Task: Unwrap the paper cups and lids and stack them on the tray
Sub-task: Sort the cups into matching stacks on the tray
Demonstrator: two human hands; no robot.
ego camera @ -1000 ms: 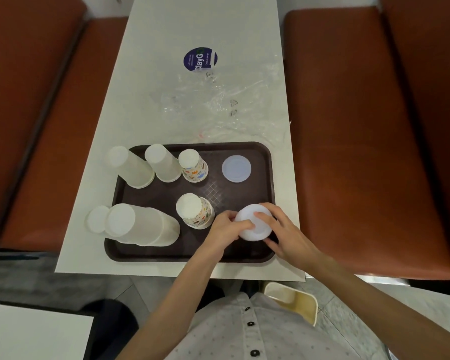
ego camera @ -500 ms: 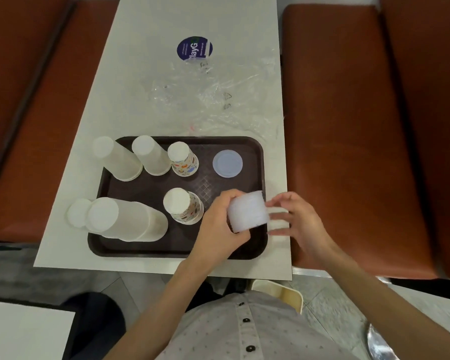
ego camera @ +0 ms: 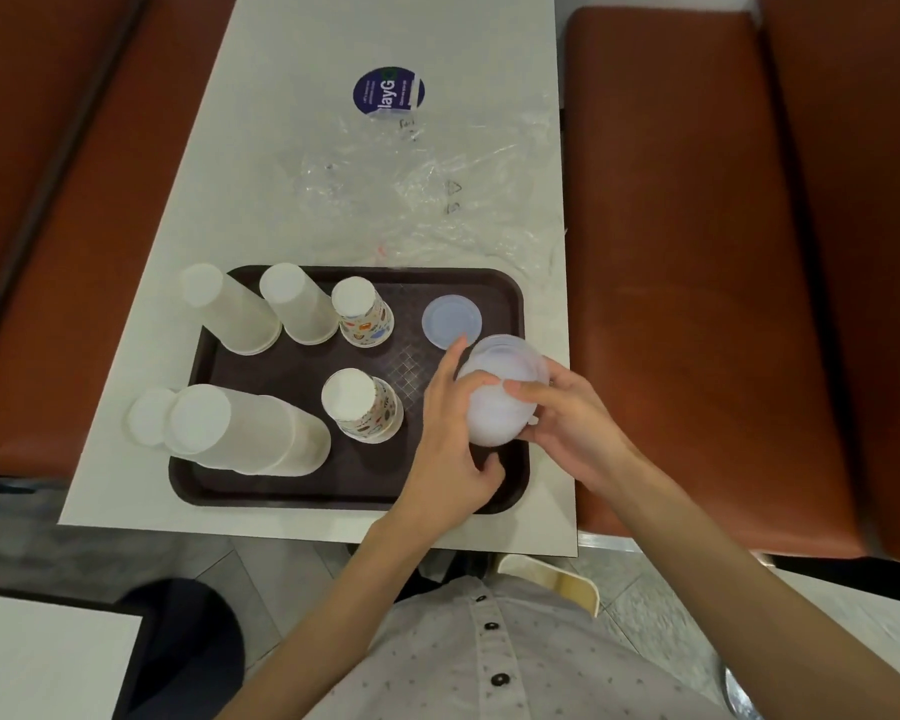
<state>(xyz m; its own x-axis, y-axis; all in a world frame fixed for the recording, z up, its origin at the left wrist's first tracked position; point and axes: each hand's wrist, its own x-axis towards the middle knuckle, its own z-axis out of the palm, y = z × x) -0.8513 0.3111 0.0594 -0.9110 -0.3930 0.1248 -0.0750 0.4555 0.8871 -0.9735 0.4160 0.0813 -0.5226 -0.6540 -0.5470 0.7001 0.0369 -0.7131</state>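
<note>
A dark brown tray lies on the white table. Upside-down stacks of plain white cups and two printed cup stacks stand on it. A single white lid lies flat at its far right. Over the tray's right side I hold a stack of white lids between both hands. My left hand holds its left side with the index finger stretched up along it. My right hand grips its right side, the thumb lying across the top.
Crumpled clear plastic wrap lies on the table beyond the tray, beside a round blue sticker. Brown padded benches run along both sides of the table. A light chair back shows under the table's near edge.
The lid stack went from resting on the tray to lifted and tipped sideways in my left hand. Now both hands hold it, turned so its round face points up, farther back over the tray.
</note>
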